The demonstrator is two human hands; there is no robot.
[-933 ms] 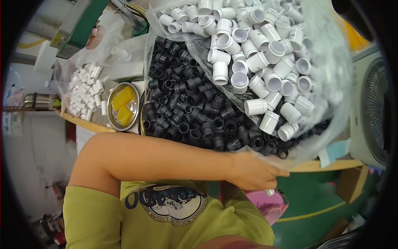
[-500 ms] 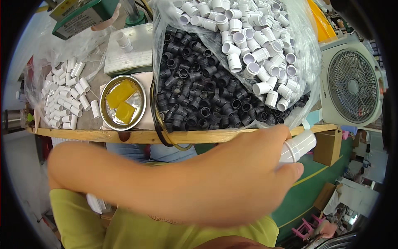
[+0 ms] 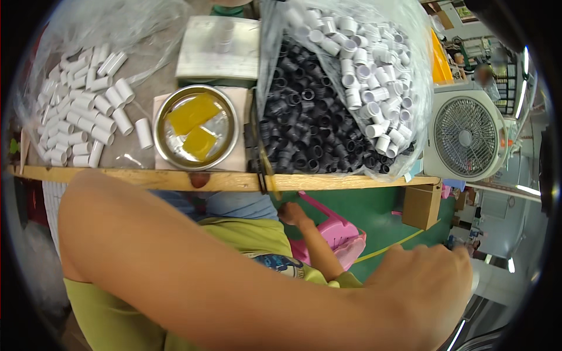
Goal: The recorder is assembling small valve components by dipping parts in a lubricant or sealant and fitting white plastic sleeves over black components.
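Note:
My left arm crosses the view from the lower left. At the far right, my left hand (image 3: 418, 286) is closed, knuckles up, around a white plastic pipe fitting (image 3: 475, 282); only a sliver of it shows past the fingers. My right hand (image 3: 290, 214) is low, just below the table's front edge and above a pink stool. Its fingers look curled, and whatever they may hold is hidden. On the table, black ribbed plastic fittings (image 3: 316, 131) lie heaped in a clear bag, with white collared fittings (image 3: 374, 76) piled behind and to the right.
Short white tubes (image 3: 82, 117) lie scattered at the left. A round metal dish (image 3: 233, 140) holds two yellow pieces. Behind it, a metal block (image 3: 202, 58) bears a white fitting. A grey box fan (image 3: 465, 137), cardboard box (image 3: 421, 206) and pink stool (image 3: 333, 234) stand rightward.
My left hand has moved right and down with the white fitting, now mostly hidden. My right hand and the pink stool have come into view. The table appears shifted as the head turned.

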